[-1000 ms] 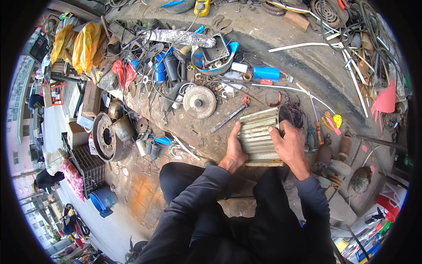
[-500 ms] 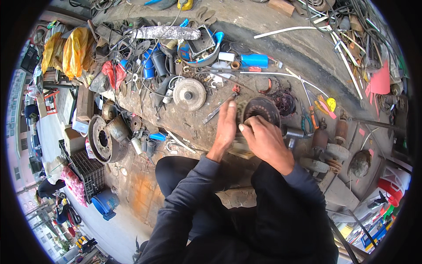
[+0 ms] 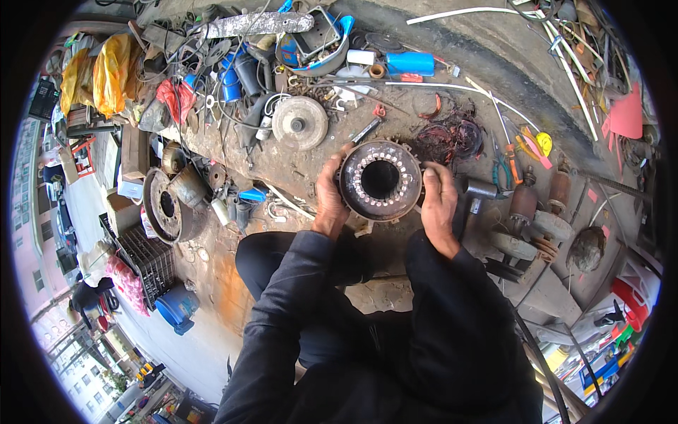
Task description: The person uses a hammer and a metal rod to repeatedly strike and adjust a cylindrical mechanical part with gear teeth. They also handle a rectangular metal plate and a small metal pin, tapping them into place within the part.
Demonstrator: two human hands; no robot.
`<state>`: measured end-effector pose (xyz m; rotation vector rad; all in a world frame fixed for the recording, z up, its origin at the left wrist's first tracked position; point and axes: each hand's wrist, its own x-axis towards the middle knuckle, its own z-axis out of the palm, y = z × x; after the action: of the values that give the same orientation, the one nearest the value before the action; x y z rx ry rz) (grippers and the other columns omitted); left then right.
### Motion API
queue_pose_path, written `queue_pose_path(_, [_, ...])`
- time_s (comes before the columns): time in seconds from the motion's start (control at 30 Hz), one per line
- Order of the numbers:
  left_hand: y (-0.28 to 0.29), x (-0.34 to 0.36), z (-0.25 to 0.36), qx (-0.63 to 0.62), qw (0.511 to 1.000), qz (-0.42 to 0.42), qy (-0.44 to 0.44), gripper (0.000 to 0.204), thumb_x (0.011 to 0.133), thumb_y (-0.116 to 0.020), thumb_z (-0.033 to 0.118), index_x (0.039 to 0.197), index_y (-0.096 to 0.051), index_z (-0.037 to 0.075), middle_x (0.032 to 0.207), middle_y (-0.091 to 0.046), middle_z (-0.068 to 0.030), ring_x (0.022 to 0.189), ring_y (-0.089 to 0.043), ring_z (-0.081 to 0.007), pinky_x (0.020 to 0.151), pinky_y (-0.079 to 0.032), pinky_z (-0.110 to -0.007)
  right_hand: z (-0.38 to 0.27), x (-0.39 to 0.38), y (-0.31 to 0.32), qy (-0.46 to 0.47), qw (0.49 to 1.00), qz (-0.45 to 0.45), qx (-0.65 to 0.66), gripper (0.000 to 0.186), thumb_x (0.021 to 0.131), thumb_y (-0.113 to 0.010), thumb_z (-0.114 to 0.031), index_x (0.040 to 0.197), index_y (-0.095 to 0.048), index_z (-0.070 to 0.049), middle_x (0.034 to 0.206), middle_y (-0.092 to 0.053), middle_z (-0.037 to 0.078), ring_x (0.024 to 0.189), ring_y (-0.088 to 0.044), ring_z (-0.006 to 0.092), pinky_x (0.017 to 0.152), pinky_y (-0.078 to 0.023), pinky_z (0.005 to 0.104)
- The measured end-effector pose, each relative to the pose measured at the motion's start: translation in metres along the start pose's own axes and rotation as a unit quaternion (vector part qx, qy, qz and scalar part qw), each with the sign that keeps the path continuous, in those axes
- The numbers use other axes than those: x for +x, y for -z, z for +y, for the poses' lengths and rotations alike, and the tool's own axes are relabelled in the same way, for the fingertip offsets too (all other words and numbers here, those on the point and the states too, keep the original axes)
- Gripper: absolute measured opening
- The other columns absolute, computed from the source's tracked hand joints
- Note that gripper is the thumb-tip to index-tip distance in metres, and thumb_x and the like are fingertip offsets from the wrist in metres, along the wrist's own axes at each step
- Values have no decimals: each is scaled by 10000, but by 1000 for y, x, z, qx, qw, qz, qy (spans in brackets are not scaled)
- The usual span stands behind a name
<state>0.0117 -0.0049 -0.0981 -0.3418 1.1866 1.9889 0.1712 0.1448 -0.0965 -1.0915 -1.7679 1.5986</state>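
Note:
A dark, round metal housing (image 3: 378,209) faces up with its open end, showing a ring of slots around a dark hole in the middle. My left hand (image 3: 332,191) grips its left side with fingers curled round the rim. My right hand (image 3: 439,206) is wrapped against its right side. A tangle of dark reddish wire (image 3: 450,137) lies just beyond it to the upper right. A worn metal disc (image 3: 301,137) lies at the upper left, and a metal cylinder with a handle (image 3: 480,188) sits beside my right hand.
Scrap, cables and blue containers (image 3: 409,65) crowd the back. A rusty wheel rim (image 3: 150,208), a black crate (image 3: 152,272) and a blue bucket (image 3: 173,311) stand at left beside a street. Pliers (image 3: 510,166), rusty rotors (image 3: 521,208) and white strips (image 3: 565,63) lie at right.
The finned housing, earlier held on its side, has been turned so its open end faces up. My hands have shifted to opposite sides of its rim.

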Motion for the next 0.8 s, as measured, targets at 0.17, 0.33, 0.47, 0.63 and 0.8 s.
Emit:
queue_pose_path(0.17, [-15,-1,-28,-47,996,37,-63,606,1100,-511,422,1511,-521,-23,1446,-632,-133,1325,-603,-257,1183,-442,-404,-19,56,9,1,1000,-24,1,249,1069,-615,-170,1178,-742,15,1081,-759,50,1003,-663,135,944,-504,289])
queue_pose_path(0.33, [-15,7,-50,-56,993,54,-90,587,1110,-479,437,1500,-524,1,1445,-613,-116,1332,-572,-244,1190,-413,-393,-23,77,17,-1,999,-30,-31,234,1062,-647,-169,1160,-738,23,1075,-757,57,996,-669,129,921,-512,276])
queue_pose_path(0.47, [-2,14,-52,-1,991,35,-128,502,1125,-448,378,1433,-581,6,1399,-630,-103,1301,-570,-225,1178,-402,-381,1,52,62,24,986,51,-157,242,1040,-676,-193,1143,-707,24,988,-738,117,863,-676,233,826,-544,364])
queue_pose_path(0.63, [0,10,-41,39,991,20,-123,436,1129,-455,310,1389,-611,-2,1359,-645,-87,1254,-578,-202,1162,-397,-359,54,-6,119,-32,893,13,-450,385,932,-713,-199,1217,-556,7,1160,-653,284,1044,-643,516,916,-517,580])
queue_pose_path(0.8, [-10,-3,-4,197,976,87,-41,542,1076,-539,276,1492,-550,-71,1505,-606,-205,1391,-557,-282,1176,-392,-366,97,-32,125,-16,873,71,-482,494,916,-726,-189,1296,-497,27,1276,-580,317,1237,-565,511,1030,-490,562])
